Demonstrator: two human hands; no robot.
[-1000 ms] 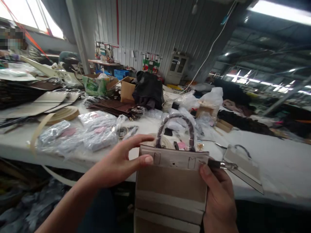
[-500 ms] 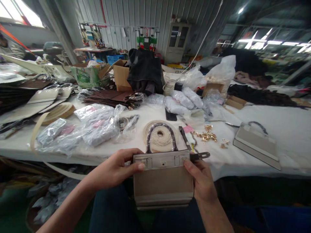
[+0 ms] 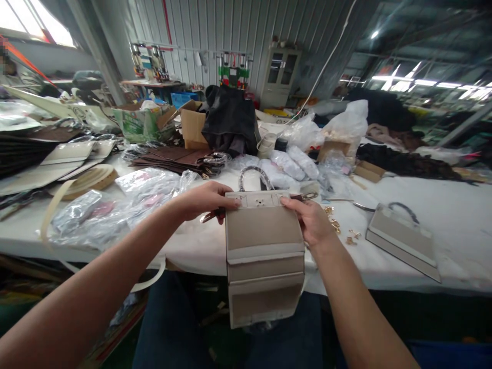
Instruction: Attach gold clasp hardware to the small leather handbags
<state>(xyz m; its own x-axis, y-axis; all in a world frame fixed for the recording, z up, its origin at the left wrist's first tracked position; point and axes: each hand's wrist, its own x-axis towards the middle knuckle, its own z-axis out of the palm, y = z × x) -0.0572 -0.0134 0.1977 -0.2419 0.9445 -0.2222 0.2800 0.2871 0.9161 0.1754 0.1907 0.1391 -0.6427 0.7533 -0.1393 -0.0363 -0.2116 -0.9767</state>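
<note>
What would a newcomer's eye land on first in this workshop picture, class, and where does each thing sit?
First, the beige handbag held up at centre over the table's near edge, the left hand and right hand gripping its top corners. Next, a second matching handbag lying flat on the white table to the right. Behind, clear plastic bags crowd the left side and a black garment stands at centre back.

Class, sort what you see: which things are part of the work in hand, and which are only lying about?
In hand:
left hand
right hand
beige bag

Lying about:
second bag
gold fittings
plastic packets
cardboard box
</note>
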